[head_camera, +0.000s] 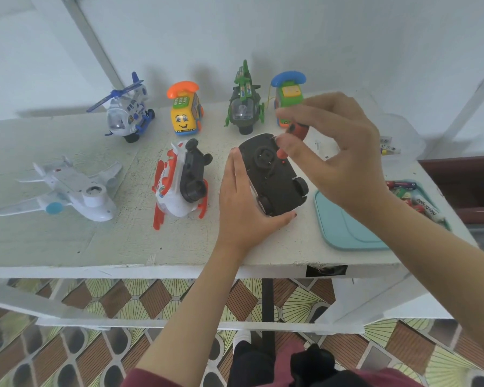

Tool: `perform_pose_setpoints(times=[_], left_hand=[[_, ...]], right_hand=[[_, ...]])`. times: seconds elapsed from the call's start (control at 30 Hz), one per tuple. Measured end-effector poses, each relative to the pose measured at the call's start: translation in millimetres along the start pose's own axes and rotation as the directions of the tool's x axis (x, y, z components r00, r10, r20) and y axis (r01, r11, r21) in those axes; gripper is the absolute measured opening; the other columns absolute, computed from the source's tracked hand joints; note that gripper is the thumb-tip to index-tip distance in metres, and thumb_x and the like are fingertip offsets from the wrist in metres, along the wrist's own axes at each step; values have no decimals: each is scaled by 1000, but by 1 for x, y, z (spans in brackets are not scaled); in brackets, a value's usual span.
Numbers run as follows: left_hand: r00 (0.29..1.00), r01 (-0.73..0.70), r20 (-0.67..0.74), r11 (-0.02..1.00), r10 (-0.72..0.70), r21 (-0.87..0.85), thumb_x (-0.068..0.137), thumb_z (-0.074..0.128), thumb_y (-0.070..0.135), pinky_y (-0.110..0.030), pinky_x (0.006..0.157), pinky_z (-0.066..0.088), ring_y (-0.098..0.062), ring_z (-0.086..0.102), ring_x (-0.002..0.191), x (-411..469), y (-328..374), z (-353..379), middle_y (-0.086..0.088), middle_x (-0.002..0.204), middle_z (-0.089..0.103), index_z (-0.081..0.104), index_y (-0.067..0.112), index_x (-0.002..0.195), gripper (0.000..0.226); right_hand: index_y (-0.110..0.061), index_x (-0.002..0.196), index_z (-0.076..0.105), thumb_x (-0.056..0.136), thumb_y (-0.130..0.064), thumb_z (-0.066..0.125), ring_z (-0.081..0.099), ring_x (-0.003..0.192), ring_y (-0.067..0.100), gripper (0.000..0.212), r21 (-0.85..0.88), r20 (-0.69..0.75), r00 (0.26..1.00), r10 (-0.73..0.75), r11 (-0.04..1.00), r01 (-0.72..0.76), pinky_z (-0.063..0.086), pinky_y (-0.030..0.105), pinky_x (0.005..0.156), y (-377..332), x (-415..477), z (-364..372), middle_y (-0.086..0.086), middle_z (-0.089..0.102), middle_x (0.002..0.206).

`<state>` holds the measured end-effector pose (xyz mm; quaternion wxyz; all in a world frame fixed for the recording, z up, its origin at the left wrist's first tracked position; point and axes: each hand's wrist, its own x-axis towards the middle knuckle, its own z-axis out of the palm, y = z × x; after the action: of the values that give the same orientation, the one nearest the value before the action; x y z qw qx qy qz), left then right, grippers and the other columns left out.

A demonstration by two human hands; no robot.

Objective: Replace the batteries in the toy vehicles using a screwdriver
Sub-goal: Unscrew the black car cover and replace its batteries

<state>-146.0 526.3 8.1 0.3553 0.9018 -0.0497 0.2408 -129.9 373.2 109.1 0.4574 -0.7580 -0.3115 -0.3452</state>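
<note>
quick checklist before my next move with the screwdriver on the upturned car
1. Black-bottomed toy car lies underside up on the white table: ok.
2. Left hand grips the car's side and end: ok.
3. Right hand pinches the red-and-black screwdriver above the underside: ok.
4. Screwdriver tip seated in a screw: cannot tell, fingers hide it.
5. Loose batteries wait in the teal plastic tray beside the car: ok.

White table (67,241); teal tray (344,230) on right side; dark brown box (464,180) beside; patterned floor (109,344) below.
</note>
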Motion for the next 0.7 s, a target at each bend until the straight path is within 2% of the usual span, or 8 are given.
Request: perform_pose_setpoints(times=[0.07, 0.17, 0.27, 0.43, 0.53, 0.57, 0.63, 0.7], left_hand=[[1000, 0, -1, 1000, 0, -2, 63, 70, 63, -13, 115, 2, -9, 2, 147, 0, 0, 0, -11, 160, 12, 4, 1, 153, 127], [1000, 0, -5, 1000, 0, -9, 63, 71, 62, -12, 115, 1, -2, -1, 144, 0, -1, 0, -10, 160, 11, 3, 3, 153, 127], [1000, 2, -3, 1000, -2, -9, 62, 70, 63, -14, 115, 2, -3, -1, 145, 0, 0, 1, -9, 160, 10, 2, 4, 153, 128], [1000, 2, 2, 1000, -2, 4, 63, 70, 64, -16, 116, 4, -15, 4, 148, 1, -2, 2, -11, 160, 10, 2, 3, 153, 128], [1000, 2, 0, 1000, -2, 9, 63, 69, 65, -15, 116, 3, -16, 5, 148, 1, -2, 2, -11, 160, 11, 2, 4, 153, 128], [1000, 4, 5, 1000, -4, 12, 62, 69, 65, -15, 116, 2, -16, 5, 148, 0, -2, 2, -10, 160, 11, 1, 4, 153, 128], [1000, 7, 13, 1000, -7, 17, 62, 69, 66, -14, 116, 1, -15, 4, 148, 0, -2, 2, -10, 160, 10, 0, 6, 153, 130], [1000, 5, 11, 1000, -5, 20, 61, 69, 66, -16, 116, 2, -15, 3, 148, 0, -2, 2, -10, 160, 9, 0, 5, 153, 130]], right_hand=[[-17, 102, 73, 88, -23, 68, 59, 89, 19, 16, -1, -34, 999, 5, 1000, -5, 44, 46, 87, 0, 1, 1, -1, 69, 77], [-13, 103, 70, 88, -12, 63, 63, 86, 18, 17, -16, -51, 998, 27, 999, -27, 45, 45, 90, 2, 1, 1, -6, 70, 78], [-8, 107, 67, 87, -6, 54, 63, 88, 21, 24, -7, -33, 998, 44, 999, -44, 44, 46, 93, 2, -2, 0, -3, 70, 79], [-16, 107, 72, 87, -21, 68, 58, 89, 17, 21, -19, -27, 999, 31, 999, -31, 45, 44, 88, 0, -1, -1, 0, 70, 78], [-13, 107, 72, 85, -13, 70, 59, 78, 11, 21, 21, -14, 997, 75, 997, -74, 44, 21, 79, -1, 2, -3, 2, 71, 76], [-11, 109, 71, 85, -9, 68, 61, 75, 11, 23, 39, 0, 995, 104, 994, -104, 43, 17, 74, -1, 4, -5, 2, 71, 78], [-9, 115, 67, 86, -7, 63, 64, 74, 15, 29, 46, 40, 989, 140, 989, -142, 46, 24, 67, 0, 4, -9, -1, 71, 82], [-12, 121, 65, 88, -12, 60, 62, 79, 17, 33, -3, 85, 989, 118, 993, -118, 47, 29, 65, 1, 3, -11, -3, 71, 84]])
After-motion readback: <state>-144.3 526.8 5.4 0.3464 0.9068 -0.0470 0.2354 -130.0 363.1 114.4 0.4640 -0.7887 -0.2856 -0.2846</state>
